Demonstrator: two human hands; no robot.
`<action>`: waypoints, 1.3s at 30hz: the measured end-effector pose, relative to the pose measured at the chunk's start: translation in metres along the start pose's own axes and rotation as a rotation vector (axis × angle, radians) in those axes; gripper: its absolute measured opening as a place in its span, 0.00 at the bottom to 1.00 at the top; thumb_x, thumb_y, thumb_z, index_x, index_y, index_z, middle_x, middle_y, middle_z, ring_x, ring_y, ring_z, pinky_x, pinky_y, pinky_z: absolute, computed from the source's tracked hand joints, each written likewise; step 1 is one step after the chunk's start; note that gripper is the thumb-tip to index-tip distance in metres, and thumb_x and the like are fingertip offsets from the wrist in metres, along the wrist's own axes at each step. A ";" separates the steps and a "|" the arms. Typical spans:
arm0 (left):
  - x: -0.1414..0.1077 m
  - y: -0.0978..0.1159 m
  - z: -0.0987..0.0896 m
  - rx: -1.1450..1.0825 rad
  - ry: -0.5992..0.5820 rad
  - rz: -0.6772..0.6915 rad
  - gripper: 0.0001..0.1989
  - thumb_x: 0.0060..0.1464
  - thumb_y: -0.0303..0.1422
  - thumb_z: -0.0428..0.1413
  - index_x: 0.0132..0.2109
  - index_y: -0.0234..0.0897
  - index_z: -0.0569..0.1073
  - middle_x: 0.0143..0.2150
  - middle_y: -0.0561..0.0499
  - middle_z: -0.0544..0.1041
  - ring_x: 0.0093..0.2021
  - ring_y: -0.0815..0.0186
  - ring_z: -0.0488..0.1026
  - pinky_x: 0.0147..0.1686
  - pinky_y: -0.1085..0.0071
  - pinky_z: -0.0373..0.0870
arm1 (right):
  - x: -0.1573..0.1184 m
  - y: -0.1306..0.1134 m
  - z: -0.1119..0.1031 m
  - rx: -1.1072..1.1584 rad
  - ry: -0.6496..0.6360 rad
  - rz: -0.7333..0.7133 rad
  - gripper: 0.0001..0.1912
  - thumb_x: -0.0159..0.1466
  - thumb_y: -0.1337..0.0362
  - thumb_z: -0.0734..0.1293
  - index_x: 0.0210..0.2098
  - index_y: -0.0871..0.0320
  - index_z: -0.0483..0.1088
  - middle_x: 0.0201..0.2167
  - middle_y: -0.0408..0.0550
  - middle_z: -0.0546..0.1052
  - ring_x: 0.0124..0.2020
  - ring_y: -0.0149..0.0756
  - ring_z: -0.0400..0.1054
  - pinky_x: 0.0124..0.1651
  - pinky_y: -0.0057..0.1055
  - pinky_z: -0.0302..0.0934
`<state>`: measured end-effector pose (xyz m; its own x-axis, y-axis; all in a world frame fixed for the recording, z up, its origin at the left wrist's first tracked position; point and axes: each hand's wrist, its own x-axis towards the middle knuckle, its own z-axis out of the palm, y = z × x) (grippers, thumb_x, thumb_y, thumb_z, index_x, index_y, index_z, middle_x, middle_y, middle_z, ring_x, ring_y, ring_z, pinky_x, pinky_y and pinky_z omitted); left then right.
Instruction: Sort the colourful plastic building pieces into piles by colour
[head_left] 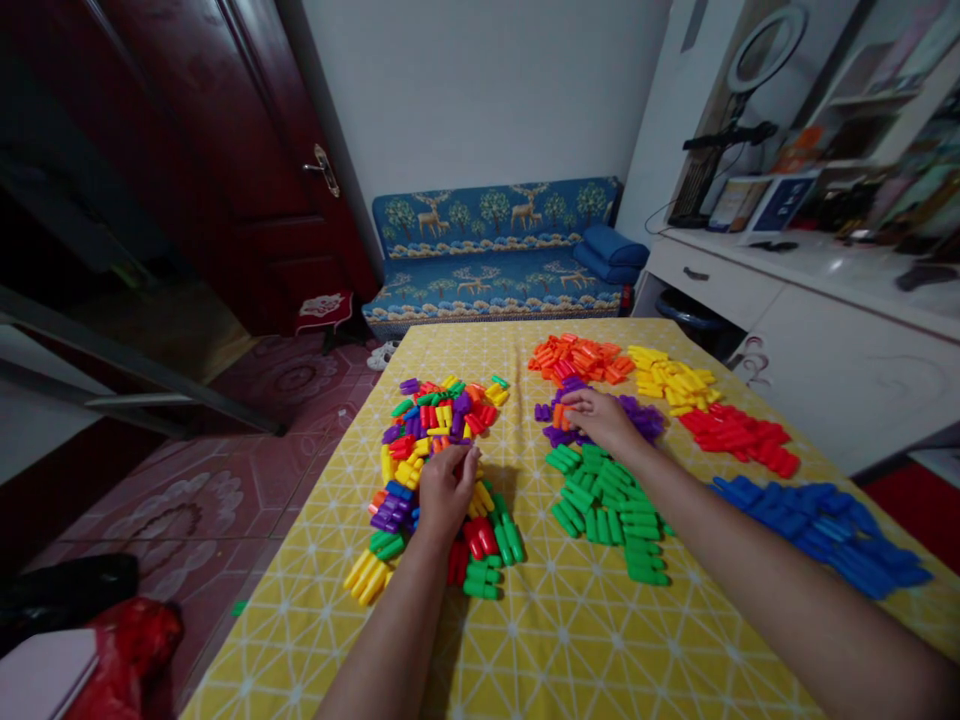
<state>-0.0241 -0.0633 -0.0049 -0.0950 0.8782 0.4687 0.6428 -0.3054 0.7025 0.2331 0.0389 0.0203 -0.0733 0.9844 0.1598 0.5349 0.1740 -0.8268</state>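
On the table lie plastic building pieces shaped like joined bullet tubes. My left hand (448,490) is over the mixed-colour pile (442,415), its fingers curled down among the pieces; whatever they grip is hidden. My right hand (598,415) pinches an orange building piece (560,416) above the purple pile (641,417). Just nearer than that hand spreads the green pile (600,495). Beyond it is the orange pile (577,358). To the right sit the yellow pile (670,378), the red pile (739,435) and, under my right forearm's far side, the blue pile (825,530).
A yellow patterned cloth (547,650) covers the table. Behind it stands a blue sofa (487,260) with deer prints. At right is a white cabinet (840,330) with a ring light (766,50). A dark red door (247,170) and a small stool (324,312) are at left.
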 end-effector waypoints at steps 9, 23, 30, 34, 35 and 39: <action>0.001 0.001 -0.001 -0.018 0.011 0.013 0.13 0.62 0.37 0.51 0.36 0.36 0.77 0.32 0.48 0.80 0.34 0.64 0.76 0.36 0.71 0.69 | 0.076 -0.009 0.015 -0.434 0.232 -0.011 0.25 0.59 0.74 0.60 0.56 0.63 0.66 0.55 0.59 0.68 0.53 0.43 0.66 0.56 0.39 0.61; 0.001 0.000 -0.001 0.004 -0.003 0.004 0.13 0.61 0.37 0.51 0.35 0.36 0.78 0.31 0.49 0.80 0.33 0.64 0.76 0.35 0.71 0.69 | 0.085 0.008 0.017 -0.872 0.127 0.066 0.18 0.65 0.69 0.60 0.53 0.62 0.69 0.50 0.62 0.72 0.55 0.49 0.62 0.53 0.41 0.58; 0.002 0.001 -0.001 0.022 0.002 0.013 0.14 0.61 0.38 0.51 0.35 0.37 0.78 0.32 0.48 0.80 0.34 0.63 0.77 0.36 0.70 0.70 | 0.084 0.014 0.020 -0.862 0.167 0.040 0.19 0.62 0.69 0.63 0.53 0.64 0.68 0.48 0.65 0.73 0.52 0.49 0.64 0.50 0.40 0.60; 0.001 -0.001 -0.001 0.026 -0.003 0.009 0.14 0.62 0.38 0.51 0.36 0.37 0.78 0.31 0.49 0.80 0.33 0.64 0.76 0.35 0.70 0.70 | 0.082 0.011 0.012 -0.825 0.225 0.010 0.23 0.61 0.65 0.66 0.55 0.64 0.66 0.48 0.62 0.74 0.52 0.49 0.65 0.52 0.39 0.58; 0.000 -0.002 -0.001 0.025 -0.004 0.006 0.14 0.62 0.38 0.51 0.36 0.37 0.78 0.31 0.49 0.80 0.33 0.64 0.76 0.34 0.70 0.70 | 0.080 0.011 0.006 -0.809 0.252 -0.001 0.24 0.61 0.64 0.66 0.56 0.64 0.65 0.48 0.61 0.74 0.52 0.48 0.65 0.53 0.39 0.58; 0.000 -0.002 0.000 0.007 -0.014 0.006 0.14 0.62 0.38 0.51 0.36 0.36 0.78 0.32 0.48 0.80 0.34 0.64 0.76 0.36 0.70 0.69 | 0.056 0.025 -0.036 -0.720 0.391 -0.064 0.26 0.60 0.61 0.66 0.56 0.62 0.65 0.47 0.56 0.75 0.49 0.46 0.67 0.53 0.39 0.58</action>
<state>-0.0253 -0.0627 -0.0060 -0.0805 0.8812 0.4658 0.6486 -0.3085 0.6958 0.2723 0.0976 0.0282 0.1058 0.8702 0.4813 0.9584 0.0397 -0.2826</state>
